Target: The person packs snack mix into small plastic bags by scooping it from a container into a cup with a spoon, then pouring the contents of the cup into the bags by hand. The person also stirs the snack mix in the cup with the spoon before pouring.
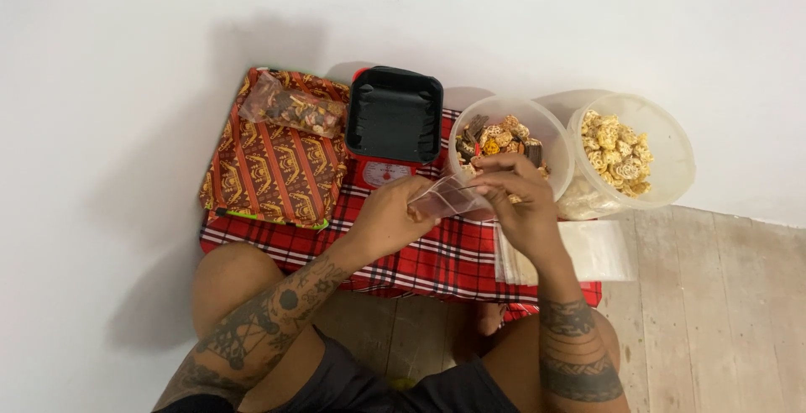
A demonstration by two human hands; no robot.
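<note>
Both hands hold a small clear plastic bag (449,199) above the red checked cloth (420,258). My left hand (388,218) grips its left edge. My right hand (514,197) pinches its right side, fingers over the bag's mouth. Just behind my right hand stands a round clear tub (550,140) of mixed brown and yellow snacks. Right of it is a second clear tub (672,157) with pale yellow ring-shaped snacks.
A red kitchen scale (384,173) carries a black square tray (395,115). A patterned orange cloth bundle (273,165) lies at left with a filled snack bag (292,109) on top. A stack of empty clear bags (598,249) rests by my right wrist. Wooden floor is at right.
</note>
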